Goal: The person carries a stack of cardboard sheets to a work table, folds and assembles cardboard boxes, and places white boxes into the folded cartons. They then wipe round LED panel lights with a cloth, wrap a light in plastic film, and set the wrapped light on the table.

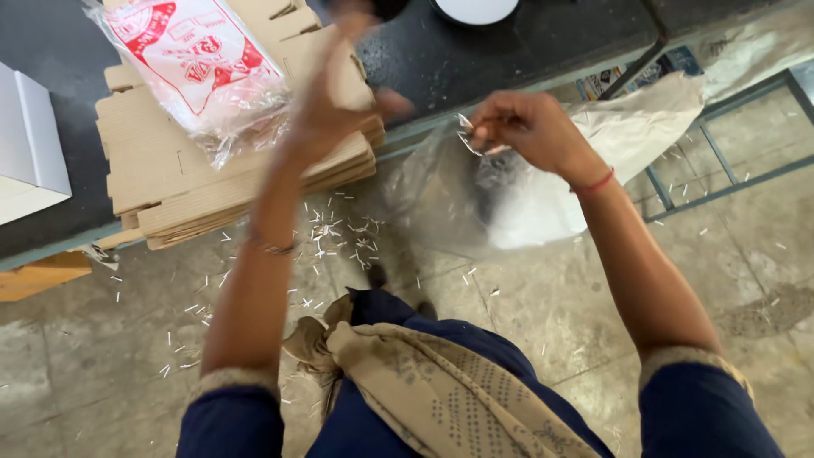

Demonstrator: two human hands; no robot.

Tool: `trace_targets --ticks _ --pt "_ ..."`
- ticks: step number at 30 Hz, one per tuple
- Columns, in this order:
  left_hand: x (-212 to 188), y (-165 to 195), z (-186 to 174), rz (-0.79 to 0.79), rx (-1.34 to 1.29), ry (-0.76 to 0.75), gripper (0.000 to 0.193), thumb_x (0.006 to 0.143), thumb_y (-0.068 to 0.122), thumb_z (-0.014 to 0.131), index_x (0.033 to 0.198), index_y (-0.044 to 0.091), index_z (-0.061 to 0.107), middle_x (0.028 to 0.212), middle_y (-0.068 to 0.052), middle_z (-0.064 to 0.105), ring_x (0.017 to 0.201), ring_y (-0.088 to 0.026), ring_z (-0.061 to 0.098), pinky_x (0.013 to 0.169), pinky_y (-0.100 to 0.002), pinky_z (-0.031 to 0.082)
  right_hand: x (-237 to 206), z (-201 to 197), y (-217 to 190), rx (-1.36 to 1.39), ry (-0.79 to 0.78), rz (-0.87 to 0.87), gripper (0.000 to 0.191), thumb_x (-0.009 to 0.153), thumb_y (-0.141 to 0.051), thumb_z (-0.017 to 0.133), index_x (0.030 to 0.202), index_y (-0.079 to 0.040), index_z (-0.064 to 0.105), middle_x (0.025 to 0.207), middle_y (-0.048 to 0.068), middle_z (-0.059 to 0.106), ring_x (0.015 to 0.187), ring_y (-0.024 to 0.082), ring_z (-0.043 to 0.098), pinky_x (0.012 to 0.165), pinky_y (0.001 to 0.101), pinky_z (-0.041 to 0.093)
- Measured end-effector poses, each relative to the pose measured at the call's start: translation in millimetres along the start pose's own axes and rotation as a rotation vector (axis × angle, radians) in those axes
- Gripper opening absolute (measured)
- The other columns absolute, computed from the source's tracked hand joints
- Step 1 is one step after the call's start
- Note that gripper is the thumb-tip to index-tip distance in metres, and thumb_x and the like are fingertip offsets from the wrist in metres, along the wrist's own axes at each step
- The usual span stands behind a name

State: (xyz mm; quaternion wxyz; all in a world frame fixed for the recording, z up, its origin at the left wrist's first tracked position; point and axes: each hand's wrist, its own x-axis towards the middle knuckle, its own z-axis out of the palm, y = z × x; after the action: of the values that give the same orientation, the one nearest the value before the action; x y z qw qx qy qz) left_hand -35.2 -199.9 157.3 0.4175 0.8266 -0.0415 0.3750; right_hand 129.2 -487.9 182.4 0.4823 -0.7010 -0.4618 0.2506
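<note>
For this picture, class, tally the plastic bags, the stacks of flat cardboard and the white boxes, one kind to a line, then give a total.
Plastic bags: 2, the clear bag pinched by the right hand, and the printed bag on the stack
Stacks of flat cardboard: 1
White boxes: 1
Total: 4

Right hand (527, 125) pinching clear plastic bag (475, 199), blurred left hand (335, 93) raised over flat cardboard stack (195, 182)

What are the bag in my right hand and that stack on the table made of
The bag looks like thin clear plastic film: see-through, glossy, crinkled where the right hand pinches it. The stack looks like matte brown corrugated cardboard, in flat die-cut sheets with layered edges.
</note>
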Motion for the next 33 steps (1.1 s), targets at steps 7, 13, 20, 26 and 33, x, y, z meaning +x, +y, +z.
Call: trace_targets --ticks 7,13,20,26,33 --pt "65 -23 60 -0.474 -0.180 -0.248 0.019 0.092 0.017 0.077 0.102 0.001 0.076 0.087 -0.007 0.081 0.075 -0.010 0.079 0.065 -0.021 0.066 74 -24 2 0.107 -0.019 0.065 0.035 0.089 -0.005 0.078 0.120 -0.004 0.063 0.099 0.001 0.075 0.092 0.008 0.071 0.081 0.0230 0.059" --pt "87 -117 -30 -0.610 -0.273 0.100 0.015 0.095 0.011 0.076 0.098 -0.004 0.073 0.080 -0.011 0.075 0.063 -0.013 0.071 0.053 -0.026 0.058 130 -2 69 0.277 -0.154 0.177 0.032 0.082 -0.008 0.082 0.110 0.000 0.070 0.099 0.002 0.073 0.092 0.011 0.070 0.083 0.0252 0.057" --pt "86 -181 -124 -0.740 -0.297 0.344 0.017 0.096 0.010 0.074 0.096 -0.007 0.070 0.079 -0.013 0.074 0.065 -0.016 0.075 0.054 -0.026 0.060 230 20 110 0.542 0.054 0.307 0.020 0.088 -0.013 0.079 0.105 -0.004 0.073 0.093 0.000 0.074 0.083 0.009 0.071 0.076 0.0259 0.062" --pt "87 -225 -173 -0.794 -0.099 0.465 0.013 0.092 0.010 0.075 0.093 -0.003 0.072 0.076 -0.010 0.074 0.062 -0.014 0.075 0.051 -0.024 0.060 317 65 115 0.639 0.077 0.206 0.022 0.091 -0.025 0.080 0.095 -0.004 0.074 0.077 0.001 0.071 0.065 0.009 0.065 0.062 0.0224 0.056" --pt "96 -271 -202 -0.909 0.678 0.428 0.028 0.087 0.028 0.087 0.082 0.003 0.077 0.070 -0.008 0.071 0.066 -0.026 0.071 0.060 -0.039 0.053 397 119 122 0.515 0.180 0.133 0.039 0.091 -0.036 0.082 0.072 -0.008 0.061 0.060 -0.002 0.055 0.048 0.006 0.043 0.046 0.0221 0.035"
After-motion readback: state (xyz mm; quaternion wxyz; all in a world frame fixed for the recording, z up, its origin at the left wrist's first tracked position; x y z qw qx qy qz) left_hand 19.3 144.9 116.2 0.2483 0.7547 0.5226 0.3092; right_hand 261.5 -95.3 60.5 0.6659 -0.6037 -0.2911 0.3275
